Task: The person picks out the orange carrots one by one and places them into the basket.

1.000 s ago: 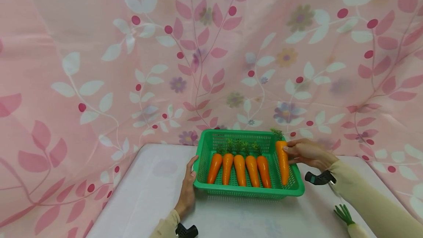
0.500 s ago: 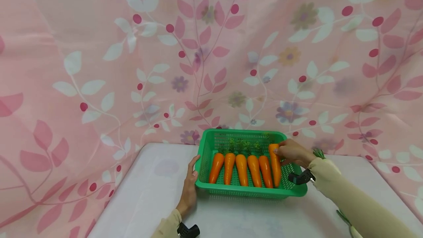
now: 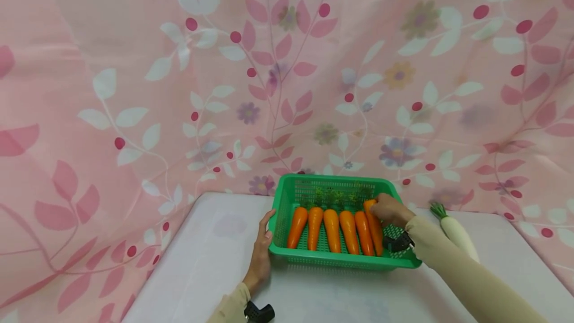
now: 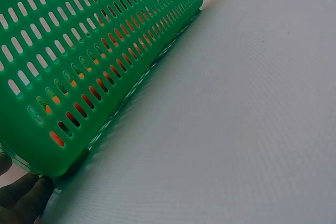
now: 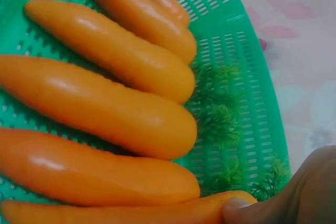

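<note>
In the head view, a green slotted plastic basket [image 3: 345, 258] holds a row of several orange carrots [image 3: 332, 231] with leafy green tops. My right hand [image 3: 391, 211] reaches over the basket's right part and grips the rightmost carrot [image 3: 374, 228] near its top. That carrot lies beside the row; in the right wrist view, the thumb [image 5: 239, 205] presses on its thick end, and the other fingers are hidden. My left hand [image 3: 260, 258] rests against the basket's left end. In the left wrist view its dark fingers [image 4: 23, 198] touch the basket's lower corner, looking fairly straight.
A white radish [image 3: 459, 236] with green stems lies on the white table [image 3: 215, 263], right of the basket and partly behind the right forearm. A pink floral curtain [image 3: 287, 88] hangs behind the table. Each wrist wears a small black camera [image 3: 260, 312].
My right hand has moved left and down with the carrot, from the basket's right side to beside the row. The radish shows more now. My left hand stays at the basket's left end.
</note>
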Motion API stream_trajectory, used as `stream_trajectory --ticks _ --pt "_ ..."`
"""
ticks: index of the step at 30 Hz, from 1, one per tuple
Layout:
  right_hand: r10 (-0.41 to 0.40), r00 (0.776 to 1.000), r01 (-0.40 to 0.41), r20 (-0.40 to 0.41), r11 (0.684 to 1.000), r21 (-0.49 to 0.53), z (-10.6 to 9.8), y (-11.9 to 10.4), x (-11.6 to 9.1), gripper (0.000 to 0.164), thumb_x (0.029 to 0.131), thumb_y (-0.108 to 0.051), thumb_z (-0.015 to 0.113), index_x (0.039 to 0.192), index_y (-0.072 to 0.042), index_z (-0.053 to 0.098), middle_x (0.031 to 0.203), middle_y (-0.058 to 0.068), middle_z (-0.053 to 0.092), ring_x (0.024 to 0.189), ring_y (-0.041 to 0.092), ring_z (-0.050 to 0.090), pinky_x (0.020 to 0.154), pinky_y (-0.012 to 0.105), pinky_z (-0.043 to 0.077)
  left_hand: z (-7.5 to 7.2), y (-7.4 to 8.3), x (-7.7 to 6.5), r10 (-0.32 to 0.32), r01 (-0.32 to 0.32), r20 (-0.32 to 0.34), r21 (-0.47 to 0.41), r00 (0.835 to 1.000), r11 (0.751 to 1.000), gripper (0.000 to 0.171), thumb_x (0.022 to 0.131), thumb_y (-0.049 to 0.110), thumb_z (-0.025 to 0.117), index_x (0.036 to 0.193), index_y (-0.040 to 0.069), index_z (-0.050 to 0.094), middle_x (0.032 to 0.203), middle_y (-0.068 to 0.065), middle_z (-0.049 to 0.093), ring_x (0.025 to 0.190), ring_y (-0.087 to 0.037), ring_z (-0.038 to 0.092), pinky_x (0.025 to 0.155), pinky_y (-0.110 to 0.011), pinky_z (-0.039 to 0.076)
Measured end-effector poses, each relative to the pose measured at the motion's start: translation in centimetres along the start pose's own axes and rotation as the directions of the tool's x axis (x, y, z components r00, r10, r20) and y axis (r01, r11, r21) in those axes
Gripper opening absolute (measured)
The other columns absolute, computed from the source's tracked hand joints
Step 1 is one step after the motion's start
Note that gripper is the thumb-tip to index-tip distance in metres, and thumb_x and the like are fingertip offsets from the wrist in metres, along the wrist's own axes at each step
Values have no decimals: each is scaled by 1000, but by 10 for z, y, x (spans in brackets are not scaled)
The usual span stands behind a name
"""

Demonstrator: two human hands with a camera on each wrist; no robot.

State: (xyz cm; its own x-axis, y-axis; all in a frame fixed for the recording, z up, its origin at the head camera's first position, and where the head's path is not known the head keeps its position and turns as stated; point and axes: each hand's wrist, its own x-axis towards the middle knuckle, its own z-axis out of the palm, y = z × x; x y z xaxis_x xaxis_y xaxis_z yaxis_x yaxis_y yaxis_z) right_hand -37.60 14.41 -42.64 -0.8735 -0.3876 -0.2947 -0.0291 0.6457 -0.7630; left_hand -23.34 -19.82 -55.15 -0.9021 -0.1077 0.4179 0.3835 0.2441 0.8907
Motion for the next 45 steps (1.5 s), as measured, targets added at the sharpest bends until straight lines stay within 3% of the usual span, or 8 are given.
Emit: stream_trajectory --ticks 7,10,13,19,24,29,35,45 --pt "-2 1000 2 -25 1000 -7 3 0 3 41 101 2 44 134 26 46 124 39 57 100 44 67 82 57 62 0 -1 2 3 -3 0 0 1000 1000 57 111 27 20 167 27 30 174 -9 30 159 -40 27 123 -78 12" --pt "3 999 -4 -42 1000 -8 5 2 4 21 99 4 45 112 17 55 102 28 58 83 33 61 70 45 57 0 -2 3 2 -2 3 1 1000 1000 57 111 26 20 167 26 30 174 -8 30 160 -39 27 124 -77 12" --pt "12 998 -14 -67 1000 -23 8 4 6 7 98 3 45 93 3 51 84 13 47 70 24 48 63 37 44 0 -2 2 -2 2 1 3 1000 1000 57 111 26 20 167 27 30 174 -8 30 160 -38 26 124 -76 12" --pt "3 995 -9 -98 998 -63 13 8 6 11 99 1 45 101 8 54 81 12 44 66 23 45 61 34 40 1 -1 1 -6 6 -3 11 1000 1000 57 111 28 20 167 27 30 174 -8 31 160 -39 27 124 -77 12" --pt "-66 983 28 -171 977 -212 18 8 4 15 96 0 49 82 -2 54 70 7 44 60 21 44 58 33 39 1 0 0 -3 3 -3 13 1000 1000 57 110 27 20 167 27 30 174 -9 31 160 -40 27 123 -78 13" --pt "-133 966 47 -223 934 -353 23 5 3 33 93 1 58 66 -12 45 60 1 37 55 18 38 56 31 36 1 0 -1 -1 1 -2 12 1000 1000 58 110 26 21 167 26 31 174 -9 31 160 -39 27 123 -78 14" --pt "-150 950 5 -275 885 -465 28 6 4 31 92 -9 77 71 -7 54 60 5 48 54 21 52 54 31 44 1 -1 -1 -7 7 -4 14 1000 1000 57 111 26 20 167 26 30 174 -10 31 159 -40 28 122 -78 14" --pt "-136 950 -34 -280 849 -528 29 7 8 28 89 -15 85 77 -4 62 64 9 58 56 23 59 54 35 51 1 -1 0 -1 2 -11 22 1000 1000 57 111 26 20 166 26 31 173 -10 32 159 -40 29 122 -78 15"
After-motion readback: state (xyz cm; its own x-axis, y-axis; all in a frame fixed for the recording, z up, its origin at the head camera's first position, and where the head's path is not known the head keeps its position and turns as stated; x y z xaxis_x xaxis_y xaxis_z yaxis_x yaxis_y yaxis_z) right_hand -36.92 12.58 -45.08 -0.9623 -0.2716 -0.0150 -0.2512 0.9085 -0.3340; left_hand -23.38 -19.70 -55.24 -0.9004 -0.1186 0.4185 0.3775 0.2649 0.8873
